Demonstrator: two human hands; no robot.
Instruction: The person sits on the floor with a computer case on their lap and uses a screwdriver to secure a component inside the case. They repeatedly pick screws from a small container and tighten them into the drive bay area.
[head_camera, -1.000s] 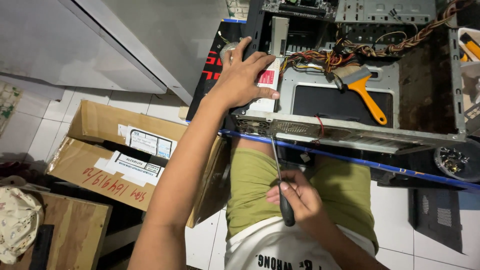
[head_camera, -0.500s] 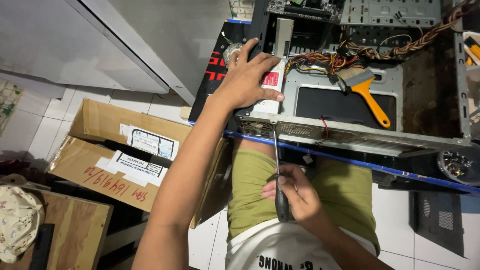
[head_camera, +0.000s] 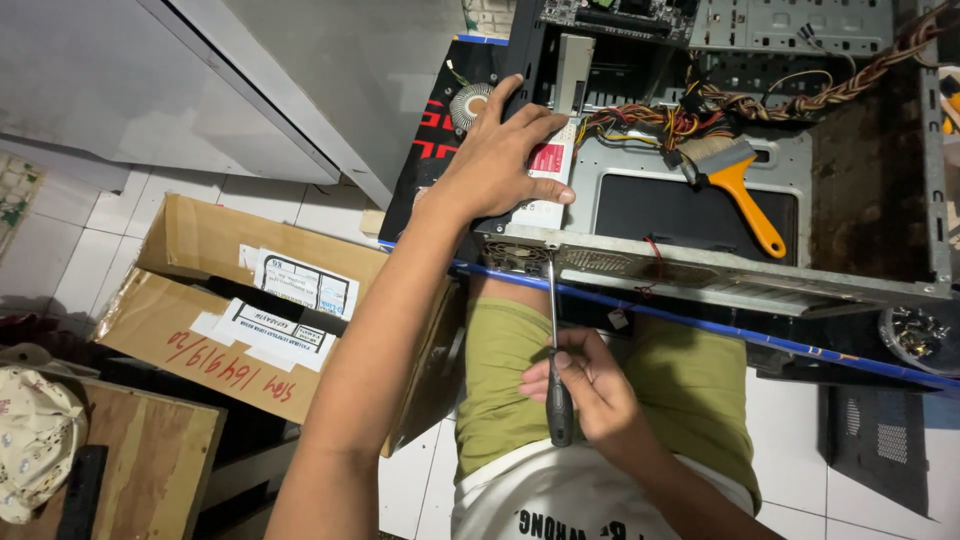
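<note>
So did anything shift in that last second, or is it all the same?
Hardly anything. The right hand still grips the screwdriver with its tip against the case edge; it has edged up slightly. The left hand stays pressed on the power supply. The brush has not moved.

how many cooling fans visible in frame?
3. One round cooler fan on the mat above the left hand; one in the power supply's near face, by the screwdriver tip; one at far right. Others may be hidden inside the case.
</note>
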